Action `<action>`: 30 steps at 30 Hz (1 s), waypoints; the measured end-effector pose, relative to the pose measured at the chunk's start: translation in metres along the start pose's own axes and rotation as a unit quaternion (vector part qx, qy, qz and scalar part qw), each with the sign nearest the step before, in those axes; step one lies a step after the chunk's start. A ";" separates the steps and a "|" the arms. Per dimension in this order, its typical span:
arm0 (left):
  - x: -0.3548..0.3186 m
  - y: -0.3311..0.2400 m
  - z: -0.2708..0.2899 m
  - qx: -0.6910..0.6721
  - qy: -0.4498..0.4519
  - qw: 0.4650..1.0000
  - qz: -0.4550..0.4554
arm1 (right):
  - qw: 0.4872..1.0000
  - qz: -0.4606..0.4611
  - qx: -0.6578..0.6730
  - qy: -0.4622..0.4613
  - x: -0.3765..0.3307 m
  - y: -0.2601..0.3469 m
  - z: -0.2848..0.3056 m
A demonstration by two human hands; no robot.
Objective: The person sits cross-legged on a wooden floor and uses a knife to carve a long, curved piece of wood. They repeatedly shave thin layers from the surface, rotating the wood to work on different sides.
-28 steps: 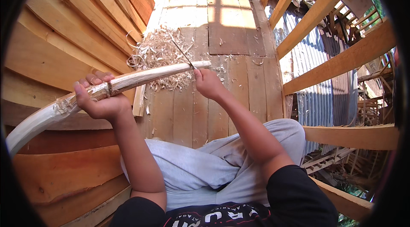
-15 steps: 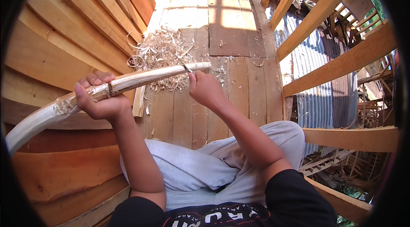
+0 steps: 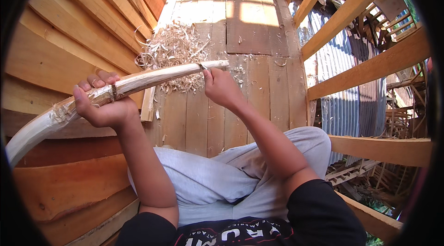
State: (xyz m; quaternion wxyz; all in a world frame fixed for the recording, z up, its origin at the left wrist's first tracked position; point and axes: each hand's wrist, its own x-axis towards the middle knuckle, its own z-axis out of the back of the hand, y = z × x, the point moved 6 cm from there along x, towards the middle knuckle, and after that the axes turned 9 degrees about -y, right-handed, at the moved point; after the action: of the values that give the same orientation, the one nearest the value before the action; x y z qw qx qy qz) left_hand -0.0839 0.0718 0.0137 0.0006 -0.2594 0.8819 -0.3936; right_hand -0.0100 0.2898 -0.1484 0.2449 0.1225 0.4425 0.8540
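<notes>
A long, curved, peeled wooden pole (image 3: 157,74) slants across in front of me, from the left rim up to a tip above my right hand. My left hand (image 3: 105,107) is wrapped around it from below, fingers over the far side and thumb on the near side. A dark band circles the wood beside that hand, and frayed fibres hang just left of it. My right hand (image 3: 221,86) is closed near the tip, gripping a knife (image 3: 202,66) whose narrow dark blade lies across the pole. Most of the knife's handle is hidden in the fist.
Curled wood shavings (image 3: 173,45) are heaped on the plank floor (image 3: 199,128) beyond the pole. Stacked boards (image 3: 69,172) line my left side. On the right is a wooden railing (image 3: 370,70), with corrugated metal sheets (image 3: 342,107) below it. My crossed legs (image 3: 208,176) are close beneath my arms.
The pole's tip has risen slightly in the picture, with both hands moving up or left a little along with it. Both grips look the same.
</notes>
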 end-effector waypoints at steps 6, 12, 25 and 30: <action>0.003 0.004 0.000 -0.041 0.054 0.998 0.016 | 0.997 -0.041 -0.070 -0.016 0.013 -0.066 -0.005; -0.001 0.000 -0.003 -0.017 0.035 0.999 0.014 | 0.999 -0.036 -0.031 -0.001 0.009 -0.043 -0.002; -0.001 0.003 -0.006 -0.037 0.056 0.998 0.021 | 0.995 -0.062 -0.062 -0.039 0.018 -0.092 -0.003; 0.005 0.002 0.004 -0.040 0.035 0.998 0.019 | 0.996 -0.027 -0.079 0.005 0.005 -0.009 -0.002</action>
State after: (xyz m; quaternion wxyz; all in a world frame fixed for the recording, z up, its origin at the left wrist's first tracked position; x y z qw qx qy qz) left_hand -0.0887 0.0682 0.0106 -0.0337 -0.2287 0.9010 -0.3670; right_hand -0.0120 0.2954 -0.1573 0.2743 0.0862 0.3780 0.8800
